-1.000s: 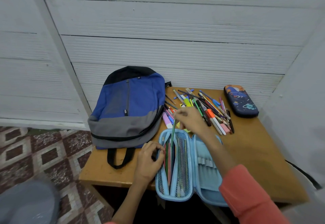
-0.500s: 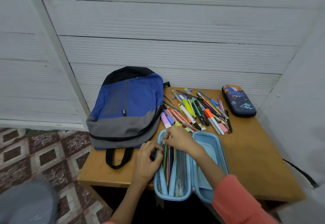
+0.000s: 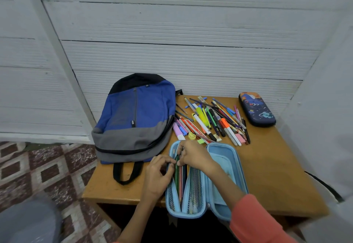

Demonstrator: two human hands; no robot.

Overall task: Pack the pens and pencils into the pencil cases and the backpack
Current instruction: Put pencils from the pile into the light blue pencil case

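Observation:
A light blue pencil case (image 3: 223, 181) lies open at the table's front edge, with several pencils tucked in its left half. My left hand (image 3: 155, 176) pinches the case's left edge. My right hand (image 3: 193, 155) is curled over the top of the left half, pressing a green pencil (image 3: 176, 174) in among the others. A heap of pens and pencils (image 3: 212, 120) lies just behind the case. A blue and grey backpack (image 3: 133, 120) lies flat at the left. A closed dark blue pencil case (image 3: 257, 109) sits at the back right.
The small wooden table (image 3: 277, 166) stands against a white panelled wall (image 3: 172, 42), with another white wall close on the right. Patterned floor tiles (image 3: 38, 170) show at the left. The backpack's black handle (image 3: 126, 172) loops toward the table's front edge.
My right hand came back from the heap with a green pencil and lowered it into the open case's left half. My left hand stayed on the case's edge.

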